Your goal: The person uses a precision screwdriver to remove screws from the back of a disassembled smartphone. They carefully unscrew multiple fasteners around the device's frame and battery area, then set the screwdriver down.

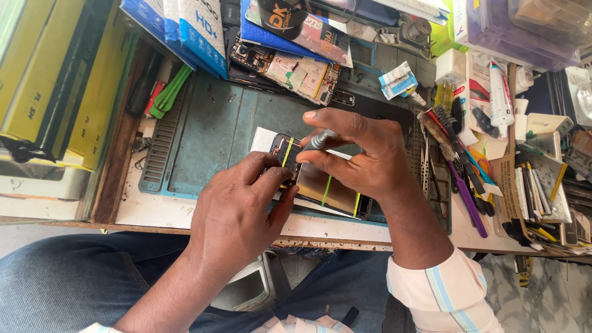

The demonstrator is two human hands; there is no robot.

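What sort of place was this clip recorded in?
Most likely a phone repair bench. An opened phone lies on a teal work mat under both hands, another opened phone lies behind it, and brushes and hand tools crowd the right side.

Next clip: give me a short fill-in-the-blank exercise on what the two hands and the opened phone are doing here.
1. The right hand pinches a slim grey ____ whose tip points down at the opened phone.
2. The left hand steadies the phone at its ____ end, seen from the camera.
3. The phone lies on a teal work ____ on the bench.
4. A purple-handled tool lies to the ____ of the phone.

Missing words: screwdriver; left; mat; right
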